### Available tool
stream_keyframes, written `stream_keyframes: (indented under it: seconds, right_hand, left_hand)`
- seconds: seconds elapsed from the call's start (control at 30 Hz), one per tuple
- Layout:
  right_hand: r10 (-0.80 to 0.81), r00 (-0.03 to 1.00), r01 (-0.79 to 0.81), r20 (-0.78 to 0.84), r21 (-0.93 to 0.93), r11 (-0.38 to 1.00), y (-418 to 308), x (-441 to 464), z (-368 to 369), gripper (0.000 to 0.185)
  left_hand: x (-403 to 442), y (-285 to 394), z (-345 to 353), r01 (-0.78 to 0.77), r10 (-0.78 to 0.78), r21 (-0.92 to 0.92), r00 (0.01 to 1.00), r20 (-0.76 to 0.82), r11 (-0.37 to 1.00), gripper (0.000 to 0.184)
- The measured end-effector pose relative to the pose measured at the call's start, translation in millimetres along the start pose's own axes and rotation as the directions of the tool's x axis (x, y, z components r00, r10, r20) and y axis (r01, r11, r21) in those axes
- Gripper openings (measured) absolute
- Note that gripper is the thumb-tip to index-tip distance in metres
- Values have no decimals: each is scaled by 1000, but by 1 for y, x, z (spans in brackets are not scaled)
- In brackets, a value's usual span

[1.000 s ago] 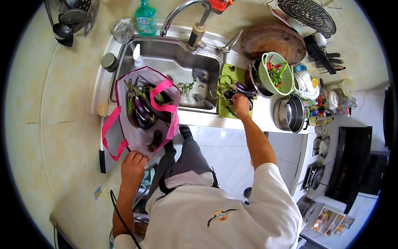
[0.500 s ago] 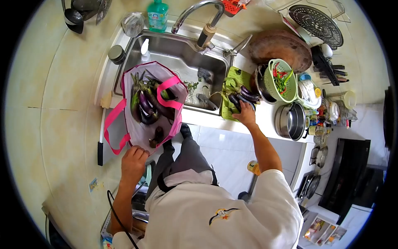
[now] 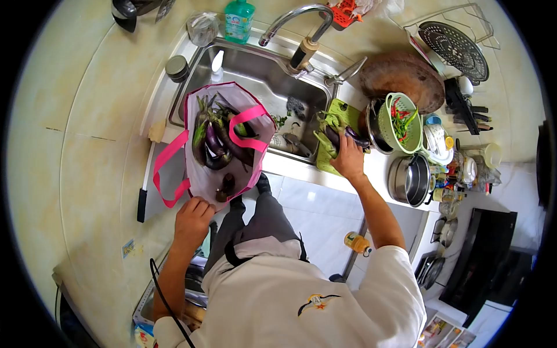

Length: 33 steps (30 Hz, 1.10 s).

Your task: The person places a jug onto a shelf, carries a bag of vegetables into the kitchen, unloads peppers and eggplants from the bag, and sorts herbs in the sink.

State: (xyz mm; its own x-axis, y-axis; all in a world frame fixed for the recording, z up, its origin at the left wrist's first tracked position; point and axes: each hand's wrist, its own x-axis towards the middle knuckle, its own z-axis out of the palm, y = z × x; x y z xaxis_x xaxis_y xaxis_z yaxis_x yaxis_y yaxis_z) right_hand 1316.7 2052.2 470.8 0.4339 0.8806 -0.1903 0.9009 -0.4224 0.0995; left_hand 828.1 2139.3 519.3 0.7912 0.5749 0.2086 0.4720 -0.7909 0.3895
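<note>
A white bag with pink handles (image 3: 169, 169) lies open over the sink's left part, with several purple eggplants (image 3: 216, 137) inside. My left hand (image 3: 194, 220) grips the bag's near edge, fingers curled. On the green cutting board (image 3: 326, 163) at the sink's right lie a few eggplants (image 3: 358, 138) with green stems. My right hand (image 3: 349, 155) rests on them, its fingers apart and partly over the purple skins; I see no grip around one.
A steel sink (image 3: 255, 69) has a faucet (image 3: 301, 57) behind it. To the right stand a green colander (image 3: 413, 130) of peppers, a steel pot (image 3: 409, 180) and a round wooden board (image 3: 401, 81). An orange-yellow bottle (image 3: 355, 242) is below the counter.
The camera view has turned and shifted. My right hand has gone from a pinch at the eggplants to spread fingers over them. My left hand has stayed at the bag's edge.
</note>
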Motion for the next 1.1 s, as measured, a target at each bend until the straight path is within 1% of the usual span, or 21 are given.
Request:
stream_keyframes:
  seconds: [0.03,0.07,0.17,0.2,0.23,0.27,0.3,0.37,0.43,0.5,0.57,0.6,0.67,0.7,0.77,0.8,0.83,0.9,0.93,1.03,1.1]
  right_hand:
    - [-22,999,22,24,16,1000,-7,2,-16,90]
    - [42,972,-50,229,31,998,-14,8,-34,92]
    - [-48,923,-72,383,293,953,5,17,-40,94]
    - [-103,963,-44,249,523,851,9,10,-44,92]
    - [-119,912,-287,391,820,495,-14,-2,-84,91]
    - [-103,880,-420,464,860,291,-40,-10,-115,84]
    - [-193,873,-453,448,891,17,-54,-17,-129,76]
    - [-314,911,-375,267,854,-362,-125,-38,-174,68]
    - [-373,913,-345,164,800,-491,-185,-38,-178,64]
    - [-401,889,-392,219,816,-424,-238,-24,-164,70]
    - [-268,954,-238,135,884,-403,-287,-11,-125,80]
    - [-246,956,-243,159,899,-365,-300,-4,-97,83]
    - [-161,958,-275,236,917,-288,-314,-3,-71,87]
    - [-81,963,-266,256,949,-168,-313,-2,-67,91]
    - [-2,987,-159,160,979,-124,-308,1,-59,90]
    - [-52,993,-113,107,985,-128,-303,5,-57,90]
    - [-42,995,-93,93,996,-10,-297,8,-59,90]
    - [-109,978,-184,180,982,-33,-288,9,-61,92]
    - [-140,968,-213,209,977,-7,-283,10,-52,99]
    - [-147,971,-146,191,951,271,-278,8,-35,103]
    - [-230,973,84,2,927,365,-271,4,-22,93]
  left_hand:
    - [-1,1,1,-5,5,2,1000,-4,1000,20]
    - [-1,2,1,-12,12,5,1000,-7,1000,19]
    - [5,-1,1,-28,28,16,999,-24,999,16]
    - [2,0,0,-9,9,27,1000,-24,1000,15]
    - [-1,-1,1,-13,14,39,1000,-19,999,15]
    - [-3,-4,4,-17,17,50,1000,-10,999,14]
    - [-5,-5,5,-28,28,56,1000,3,998,14]
    - [-3,-5,2,-29,27,65,999,27,997,14]
    - [-5,-3,3,-32,30,59,999,27,998,14]
    - [-4,-3,4,-32,32,43,999,-1,999,13]
    - [-4,-3,2,-35,33,49,999,37,998,14]
    - [-3,-3,1,-36,33,51,998,58,998,14]
    - [-4,-3,0,-50,48,42,998,46,998,15]
    - [-5,-5,0,-46,44,43,998,39,998,15]
    - [-9,-2,1,-43,41,29,998,52,999,15]
    - [-9,-3,2,-47,46,25,997,58,999,15]
    - [-10,-4,2,-46,44,35,998,55,998,16]
    - [-8,-6,4,-51,49,55,998,40,997,16]
    - [-8,-6,5,-54,50,55,997,60,997,16]
    - [-3,-4,7,-63,58,52,995,78,997,18]
    - [4,-2,7,-85,83,37,996,37,996,18]
